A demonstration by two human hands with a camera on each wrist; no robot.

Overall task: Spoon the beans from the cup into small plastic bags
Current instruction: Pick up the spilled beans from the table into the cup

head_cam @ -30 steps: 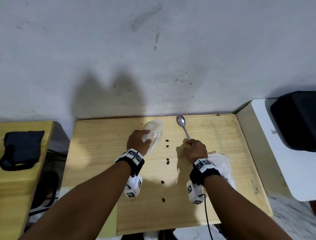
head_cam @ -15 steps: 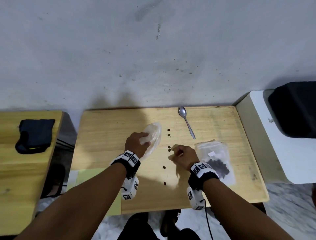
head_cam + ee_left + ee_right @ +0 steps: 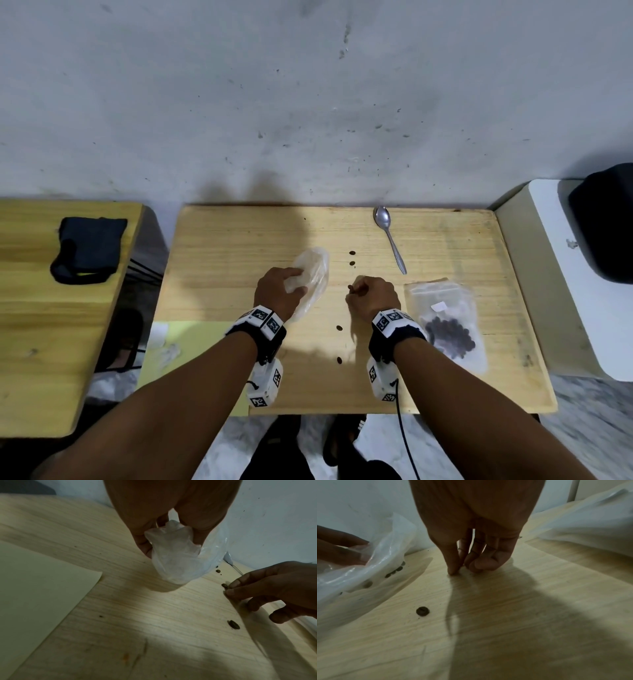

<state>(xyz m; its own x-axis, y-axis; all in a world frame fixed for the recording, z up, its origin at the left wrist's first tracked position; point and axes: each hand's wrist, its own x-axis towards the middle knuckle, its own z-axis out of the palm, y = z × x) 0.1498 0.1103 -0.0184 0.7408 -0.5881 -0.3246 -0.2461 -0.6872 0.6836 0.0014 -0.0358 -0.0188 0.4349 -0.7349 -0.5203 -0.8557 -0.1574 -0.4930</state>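
Observation:
My left hand point(image 3: 297, 281) grips the crumpled neck of a clear plastic bag point(image 3: 313, 270) that lies on the wooden table point(image 3: 222, 260); a few beans show inside the bag point(image 3: 368, 566). My right hand point(image 3: 356, 291) is just right of it, fingers curled down to the tabletop. Its thumb and forefinger pinch a loose brown bean point(image 3: 224, 585). More loose beans point(image 3: 352, 263) lie in a line between my hands, one close by my right wrist point(image 3: 422, 611). The metal spoon point(image 3: 388, 236) lies free at the back. No cup is in view.
A flat zip bag point(image 3: 445, 308) holding a heap of beans point(image 3: 448, 337) lies right of my right hand. A yellow sheet point(image 3: 191, 339) sticks out under the table's left edge. A second wooden table with a dark pouch point(image 3: 87, 250) stands left, a white surface point(image 3: 561, 274) right.
My right hand let go of the spoon, which now lies at the back, and drew back left to the loose beans. The left hand keeps hold of the bag.

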